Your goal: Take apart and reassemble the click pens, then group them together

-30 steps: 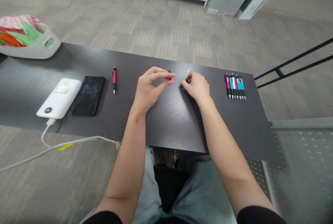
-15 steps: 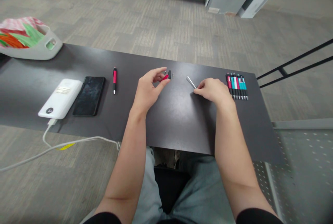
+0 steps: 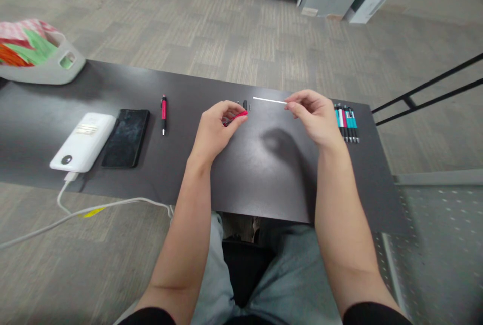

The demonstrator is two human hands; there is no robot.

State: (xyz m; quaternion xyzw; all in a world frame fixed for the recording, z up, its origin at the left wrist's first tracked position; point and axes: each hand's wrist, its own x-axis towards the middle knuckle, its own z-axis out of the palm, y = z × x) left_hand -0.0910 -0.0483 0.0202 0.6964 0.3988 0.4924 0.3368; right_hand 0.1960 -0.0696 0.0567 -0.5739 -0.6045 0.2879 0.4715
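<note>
Between the thumb and fingers of my left hand (image 3: 217, 125) is a red pen barrel (image 3: 237, 116), partly hidden by the fingers. My right hand (image 3: 312, 116) pinches one end of a thin white pen refill (image 3: 269, 99), raised above the table and pointing left toward the barrel, apart from it. Just past my left fingertips lie a small black pen part (image 3: 245, 104) and a tiny metal spring-like piece (image 3: 249, 107). Beyond my right hand a row of pens (image 3: 347, 124) in teal, white, pink and black lies side by side, its left end covered by the hand.
On the dark table (image 3: 241, 179), a red and black pen (image 3: 163, 115) lies left of my left hand. Farther left are a black phone (image 3: 126, 138) and a white power bank (image 3: 83, 141) with a white cable (image 3: 124, 202). A pale basket (image 3: 70, 66) holds colourful cloth-like items.
My right hand has lifted the refill off the table and turned it nearly level, pointing left. The red barrel in my left hand has tilted and shows more of its length.
</note>
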